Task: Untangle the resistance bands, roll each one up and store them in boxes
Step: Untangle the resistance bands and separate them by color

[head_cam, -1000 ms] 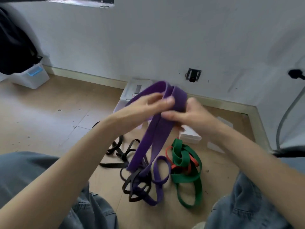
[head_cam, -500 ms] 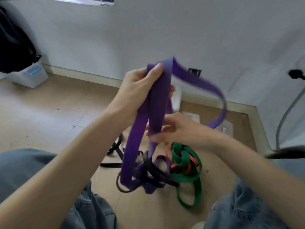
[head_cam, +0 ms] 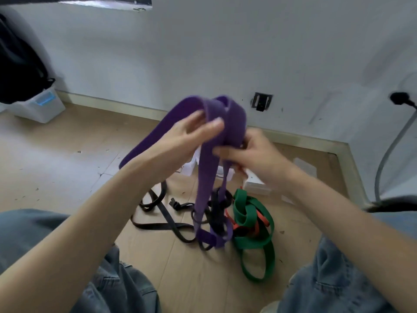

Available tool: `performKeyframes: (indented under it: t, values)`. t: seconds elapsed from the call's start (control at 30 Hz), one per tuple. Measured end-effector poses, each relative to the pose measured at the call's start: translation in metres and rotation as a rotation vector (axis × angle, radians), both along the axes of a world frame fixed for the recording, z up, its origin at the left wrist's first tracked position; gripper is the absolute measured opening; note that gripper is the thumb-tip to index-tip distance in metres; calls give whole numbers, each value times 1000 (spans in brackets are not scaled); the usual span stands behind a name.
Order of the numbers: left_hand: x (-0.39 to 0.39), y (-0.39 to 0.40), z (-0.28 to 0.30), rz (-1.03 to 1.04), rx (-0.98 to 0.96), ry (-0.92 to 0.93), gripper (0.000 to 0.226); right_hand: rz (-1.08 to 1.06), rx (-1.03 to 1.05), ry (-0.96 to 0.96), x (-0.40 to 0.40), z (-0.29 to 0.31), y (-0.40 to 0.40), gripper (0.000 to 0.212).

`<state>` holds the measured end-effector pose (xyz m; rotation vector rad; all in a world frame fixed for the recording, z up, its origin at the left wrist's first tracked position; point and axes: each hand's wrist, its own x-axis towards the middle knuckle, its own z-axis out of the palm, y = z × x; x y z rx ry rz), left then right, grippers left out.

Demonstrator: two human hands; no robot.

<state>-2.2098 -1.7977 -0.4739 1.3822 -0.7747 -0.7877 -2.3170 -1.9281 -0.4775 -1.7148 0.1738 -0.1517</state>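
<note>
While raised over the floor tangle: purple band (head_cam: 207, 177) pinched by left hand (head_cam: 191, 136) and right hand (head_cam: 252, 157) (both closed on it) — long axis hanging down, lower end snared in black bands (head_cam: 158, 213).

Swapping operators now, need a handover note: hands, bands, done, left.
Left hand: raised, fingers on the upper folds of the purple band.
Right hand: pinching the same band just below the folds.
Purple band: top lifted, one loop swung out left, lower end still caught in the black bands on the floor.
Green band: on the floor, knotted with an orange band.
White boxes: behind the pile, partly hidden.
Done: nothing rolled or boxed that I can see.
Left: free purple, roll it, box it, then the others.
</note>
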Motion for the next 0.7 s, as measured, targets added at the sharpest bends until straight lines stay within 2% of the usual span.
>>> performKeyframes:
  t: [0.03,0.1,0.17,0.2,0.27,0.3,0.33,0.4,0.47,0.57,0.63,0.7]
  values:
    - [-5,3,-8,-108,119,-94,25,-32,109,-65,2,6,-6,4]
    - [-22,3,-23,-220,280,-145,34,-72,277,-156,6,17,-14,8]
    - [-33,-1,-17,-124,174,-157,18,-80,335,-189,6,20,-19,15]
    - [-30,-2,-7,-35,77,-184,11,-33,349,-184,8,21,-23,19]
    - [-14,1,21,106,-95,-201,3,164,311,-82,7,24,-33,41]
    - [-5,4,34,133,-150,-196,9,265,225,17,6,27,-35,47]
    - [0,6,40,151,-153,-185,14,352,87,111,3,25,-35,43]
    - [0,3,32,186,-9,-237,19,454,-238,236,-2,8,-27,35]
    - [-7,-3,18,169,117,-286,17,370,-342,287,-3,-7,-17,28]
    - [1,3,16,184,26,-132,14,312,-327,377,-7,-11,-26,14]
    - [12,12,22,263,-39,-91,9,302,-524,561,-10,-12,-38,4]
    - [16,14,25,334,-50,-151,16,248,-824,754,-14,-22,-44,3]
